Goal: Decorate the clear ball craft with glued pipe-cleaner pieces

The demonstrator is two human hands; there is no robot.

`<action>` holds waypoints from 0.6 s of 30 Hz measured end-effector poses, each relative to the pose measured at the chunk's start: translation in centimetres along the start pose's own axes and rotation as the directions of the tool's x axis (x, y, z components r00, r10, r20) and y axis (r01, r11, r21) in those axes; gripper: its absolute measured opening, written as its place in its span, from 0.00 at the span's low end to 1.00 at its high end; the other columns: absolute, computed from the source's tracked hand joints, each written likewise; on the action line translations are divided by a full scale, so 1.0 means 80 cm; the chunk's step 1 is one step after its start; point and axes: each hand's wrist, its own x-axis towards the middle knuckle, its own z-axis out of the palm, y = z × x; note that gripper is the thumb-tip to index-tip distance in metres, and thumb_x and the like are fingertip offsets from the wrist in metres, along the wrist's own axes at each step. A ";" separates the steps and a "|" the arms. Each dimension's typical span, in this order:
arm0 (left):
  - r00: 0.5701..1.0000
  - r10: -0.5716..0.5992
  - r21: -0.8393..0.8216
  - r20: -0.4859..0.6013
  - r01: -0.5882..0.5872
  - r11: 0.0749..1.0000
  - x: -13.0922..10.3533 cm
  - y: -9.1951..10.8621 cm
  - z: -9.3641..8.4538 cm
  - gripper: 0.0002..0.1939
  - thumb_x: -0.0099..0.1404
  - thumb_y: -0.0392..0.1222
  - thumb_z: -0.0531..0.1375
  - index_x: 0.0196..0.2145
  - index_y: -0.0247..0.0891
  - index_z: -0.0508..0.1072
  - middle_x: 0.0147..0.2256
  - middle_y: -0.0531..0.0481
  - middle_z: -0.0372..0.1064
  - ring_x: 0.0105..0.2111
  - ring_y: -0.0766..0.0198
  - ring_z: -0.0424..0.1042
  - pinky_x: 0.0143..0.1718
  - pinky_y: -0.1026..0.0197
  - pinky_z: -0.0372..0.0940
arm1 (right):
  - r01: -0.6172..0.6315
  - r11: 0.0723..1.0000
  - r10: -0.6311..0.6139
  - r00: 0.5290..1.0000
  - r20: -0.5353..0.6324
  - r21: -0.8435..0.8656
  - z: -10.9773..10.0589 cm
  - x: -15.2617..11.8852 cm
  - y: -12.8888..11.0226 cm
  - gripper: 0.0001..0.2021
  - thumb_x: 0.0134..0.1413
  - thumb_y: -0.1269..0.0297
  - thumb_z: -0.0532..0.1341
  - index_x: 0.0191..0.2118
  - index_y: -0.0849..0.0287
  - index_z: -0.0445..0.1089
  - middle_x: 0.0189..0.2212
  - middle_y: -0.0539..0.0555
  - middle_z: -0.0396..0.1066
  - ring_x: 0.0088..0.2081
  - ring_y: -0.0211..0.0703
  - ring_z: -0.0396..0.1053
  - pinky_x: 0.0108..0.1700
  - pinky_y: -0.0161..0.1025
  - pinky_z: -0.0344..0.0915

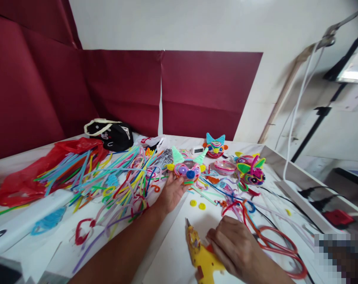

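My left hand (pixel 173 192) grips the lower edge of a pipe-cleaner animal figure (pixel 190 173) with mint ears, purple eyes, a blue nose and yellow tufts at its sides. Nearer to me, my right hand (pixel 236 241) is closed at the handle of a yellow hot glue gun (pixel 207 262), its metal nozzle pointing up and away. The fingertips are partly hidden behind the knuckles. Between the hands, two small yellow discs (pixel 197 204) lie on the white table.
Loose pipe cleaners (pixel 128 169) heap up on the left beside a red plastic bag (pixel 21 181) and a black pouch (pixel 110 134). Two finished-looking figures (pixel 216 145) stand at the back right. Red-handled scissors (pixel 281 246) and cables lie right, near a power strip (pixel 338 217).
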 end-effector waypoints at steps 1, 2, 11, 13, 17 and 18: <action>1.000 0.004 -0.004 -0.005 -0.004 1.000 0.000 0.001 0.000 0.27 0.59 0.32 0.66 0.53 0.46 0.64 0.41 0.53 0.76 0.46 0.57 0.77 0.58 0.45 0.63 | 0.000 1.000 0.000 1.000 0.000 -0.001 0.000 0.000 0.000 0.07 0.65 0.75 0.51 0.40 0.62 0.65 0.23 0.51 0.67 0.23 0.39 0.61 0.30 0.39 0.55; 1.000 0.008 -0.006 -0.010 -0.008 1.000 0.000 0.001 0.000 0.27 0.59 0.32 0.65 0.54 0.46 0.63 0.42 0.53 0.76 0.46 0.57 0.77 0.58 0.44 0.63 | 0.002 1.000 -0.002 1.000 0.000 -0.001 -0.001 0.001 0.000 0.07 0.65 0.75 0.50 0.40 0.61 0.64 0.23 0.51 0.67 0.23 0.39 0.61 0.30 0.39 0.55; 1.000 0.017 -0.003 -0.011 -0.017 1.000 0.002 0.005 -0.002 0.30 0.60 0.32 0.65 0.56 0.48 0.61 0.41 0.54 0.77 0.46 0.57 0.78 0.59 0.45 0.63 | -0.001 1.000 0.001 1.000 -0.008 0.001 -0.005 0.003 -0.002 0.08 0.65 0.75 0.50 0.40 0.61 0.65 0.23 0.51 0.66 0.23 0.39 0.61 0.30 0.39 0.56; 1.000 0.013 -0.008 -0.012 -0.013 1.000 0.002 0.005 -0.002 0.28 0.60 0.32 0.65 0.55 0.47 0.62 0.39 0.54 0.78 0.47 0.57 0.77 0.59 0.45 0.63 | 0.000 1.000 0.000 1.000 -0.008 0.011 -0.004 0.002 -0.001 0.08 0.65 0.75 0.50 0.40 0.61 0.65 0.23 0.51 0.66 0.24 0.39 0.61 0.30 0.39 0.55; 1.000 0.010 -0.006 -0.011 -0.010 1.000 0.002 0.006 -0.002 0.23 0.60 0.33 0.65 0.51 0.43 0.64 0.40 0.53 0.78 0.48 0.56 0.77 0.59 0.44 0.63 | -0.002 1.000 0.002 1.000 -0.010 0.025 -0.002 0.000 -0.001 0.08 0.66 0.75 0.50 0.39 0.62 0.65 0.23 0.51 0.66 0.24 0.38 0.59 0.30 0.39 0.54; 1.000 0.010 -0.006 -0.012 -0.011 1.000 0.002 0.006 -0.001 0.22 0.60 0.33 0.65 0.50 0.42 0.65 0.40 0.52 0.78 0.48 0.55 0.77 0.59 0.44 0.63 | -0.003 1.000 0.003 1.000 -0.011 0.025 -0.002 0.000 -0.001 0.08 0.66 0.75 0.50 0.39 0.62 0.65 0.23 0.51 0.66 0.24 0.38 0.59 0.30 0.39 0.54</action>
